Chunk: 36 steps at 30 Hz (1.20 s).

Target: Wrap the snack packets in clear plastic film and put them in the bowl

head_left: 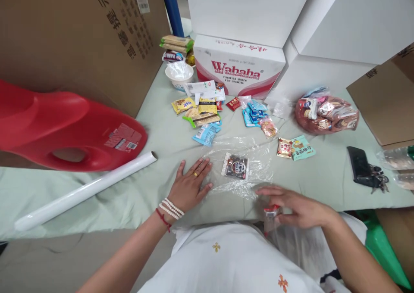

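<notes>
Surface: counter under a pale green wrinkled cloth [323,176], walled at the back by stacked boxes.

Far left: large brown cardboard box [80,34] with black Chinese characters and a white shipping label, too small to read. In front of it is a red moulded plastic stool [64,120] on its side, sticker illegible. A long white paper roll [87,189] lies just beside it, axis running from near left to far right.

Left hand [189,187]: palm down, fingers spread apart, flat on the cloth with the fingertips on the left edge of a crumpled clear plastic bag [258,163]. It has a ring on one finger, and white bead bracelets and a red thread at the wrist.

On or in the bag, I cannot tell which, lies a dark brown snack packet with white ends [236,166]. It is flat, printed face up, with the long axis roughly left to right and the right end tilted slightly toward the person. Print unreadable.

Behind it is a scatter of yellow and blue snack packets [200,110], then a white and red carton [237,67] reading "Wahaha" and "PURIFIED WATER FOR DRINKING", with plain white boxes [249,8] above.

Right hand [296,209]: at the near counter edge, just right of the bag, fingers clamped on a small clear packet with a red top [271,217]. The packet is upright, red end up, long axis vertical.

Further right: a red and a teal snack packet [293,148] side by side, a red net bag of sweets [325,114], then a black phone [359,166] touching a bunch of keys [378,181].
</notes>
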{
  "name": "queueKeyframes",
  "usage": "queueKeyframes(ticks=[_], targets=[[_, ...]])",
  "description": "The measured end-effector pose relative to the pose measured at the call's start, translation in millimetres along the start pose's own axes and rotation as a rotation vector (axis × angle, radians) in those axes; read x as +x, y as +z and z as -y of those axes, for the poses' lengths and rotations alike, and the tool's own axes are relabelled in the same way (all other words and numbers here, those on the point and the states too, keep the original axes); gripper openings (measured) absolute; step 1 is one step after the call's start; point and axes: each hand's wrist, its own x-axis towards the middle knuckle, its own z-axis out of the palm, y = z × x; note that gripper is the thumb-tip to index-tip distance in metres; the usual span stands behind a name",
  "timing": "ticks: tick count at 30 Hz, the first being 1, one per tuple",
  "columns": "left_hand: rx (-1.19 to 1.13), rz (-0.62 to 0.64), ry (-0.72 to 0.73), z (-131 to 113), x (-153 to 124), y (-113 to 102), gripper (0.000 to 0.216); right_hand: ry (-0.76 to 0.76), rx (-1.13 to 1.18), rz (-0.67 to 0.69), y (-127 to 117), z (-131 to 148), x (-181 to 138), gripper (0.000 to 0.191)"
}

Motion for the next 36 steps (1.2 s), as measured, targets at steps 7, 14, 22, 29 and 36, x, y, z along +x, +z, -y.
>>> queueKeyframes(ticks=[7, 14, 22, 29, 36], targets=[[-0.017, 0.039, -0.013, 1, 1, 0, 0.064, 0.171, -0.025, 0.116, 12, -17, -41, 0.035], [-0.026, -0.124, -0.012, -7, -10, -13, 0.057, 0.271, 0.056, -0.35, -15, -8, -64, 0.022], [-0.025, 0.012, 0.049, -2, -27, -3, 0.052, 0.297, 0.952, -0.85, 18, 14, 59, 0.04], [-0.055, -0.129, 0.184, -1, -48, -10, 0.06, 0.383, 0.647, -0.893, 47, 14, 125, 0.035], [-0.135, -0.075, 0.289, 8, -47, -5, 0.051, 0.375, -0.257, -1.03, 59, 4, 80, 0.04]])
